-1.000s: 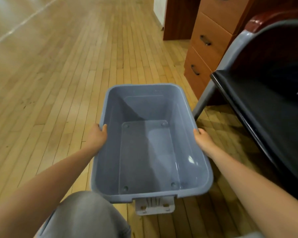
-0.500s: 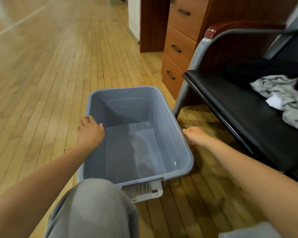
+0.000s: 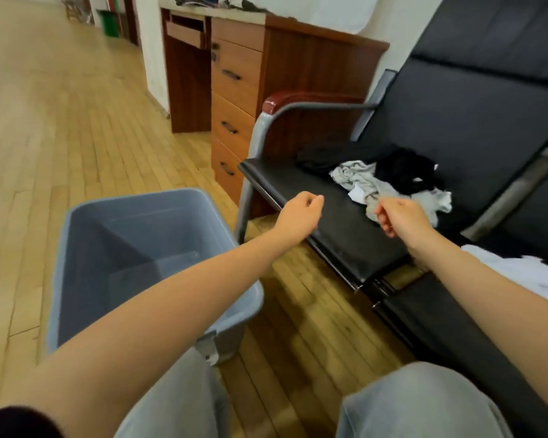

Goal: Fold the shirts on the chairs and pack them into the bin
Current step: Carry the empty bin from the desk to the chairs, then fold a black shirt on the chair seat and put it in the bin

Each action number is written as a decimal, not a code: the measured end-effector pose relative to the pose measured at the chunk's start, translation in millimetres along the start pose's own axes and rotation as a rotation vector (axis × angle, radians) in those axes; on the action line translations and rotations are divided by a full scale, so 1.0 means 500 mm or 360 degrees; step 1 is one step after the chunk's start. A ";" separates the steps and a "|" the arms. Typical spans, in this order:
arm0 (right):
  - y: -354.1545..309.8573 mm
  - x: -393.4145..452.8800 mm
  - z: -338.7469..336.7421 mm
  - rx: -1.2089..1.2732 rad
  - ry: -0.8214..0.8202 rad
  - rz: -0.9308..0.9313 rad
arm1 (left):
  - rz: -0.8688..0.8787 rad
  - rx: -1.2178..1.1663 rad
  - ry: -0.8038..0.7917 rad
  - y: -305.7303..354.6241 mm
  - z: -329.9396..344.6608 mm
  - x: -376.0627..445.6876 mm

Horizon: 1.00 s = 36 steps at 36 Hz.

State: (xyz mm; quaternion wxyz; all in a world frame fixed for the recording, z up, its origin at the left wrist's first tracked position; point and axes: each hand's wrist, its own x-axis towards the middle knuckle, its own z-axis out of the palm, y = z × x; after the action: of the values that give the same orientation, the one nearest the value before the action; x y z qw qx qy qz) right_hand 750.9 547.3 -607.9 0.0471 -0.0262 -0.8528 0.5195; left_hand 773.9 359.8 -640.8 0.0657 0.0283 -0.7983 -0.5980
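Both hands have left the bin's rim since 0.5 s ago and now reach over the chair seat (image 3: 339,222). The left hand (image 3: 299,213) hangs above the seat's front edge, fingers loosely curled, holding nothing. The right hand (image 3: 400,219), also loosely curled and grasping nothing, sits just beside the grey shirt (image 3: 366,181), which lies crumpled mid-seat against a black shirt (image 3: 405,169). The bin (image 3: 76,248) stands on the floor (image 3: 60,128), left of the chair.

Shirts (image 3: 389,181) lie on the chair (image 3: 339,222), right of the bin (image 3: 76,235).
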 end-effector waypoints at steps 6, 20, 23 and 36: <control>0.049 -0.007 -0.189 -0.0182 0.0096 -0.0051 | 0.0132 0.0151 -0.0290 0.100 0.175 0.024; 0.249 0.072 -0.410 -0.0338 0.0641 0.0111 | 0.0264 0.0015 -0.0795 0.124 0.495 0.027; 0.220 0.091 -0.422 -0.0291 0.0740 0.0058 | 0.0331 0.0008 -0.0855 0.139 0.511 0.055; 0.308 -0.083 -0.656 -0.0546 0.0991 0.0607 | 0.0475 0.0170 -0.1252 0.282 0.682 0.043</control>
State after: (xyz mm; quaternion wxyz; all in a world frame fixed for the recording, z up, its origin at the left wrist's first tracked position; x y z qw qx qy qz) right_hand 826.8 903.9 -597.2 0.2010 -0.3478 -0.8518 0.3362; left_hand 709.9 721.3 -598.1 -0.1597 -0.3148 -0.7877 -0.5049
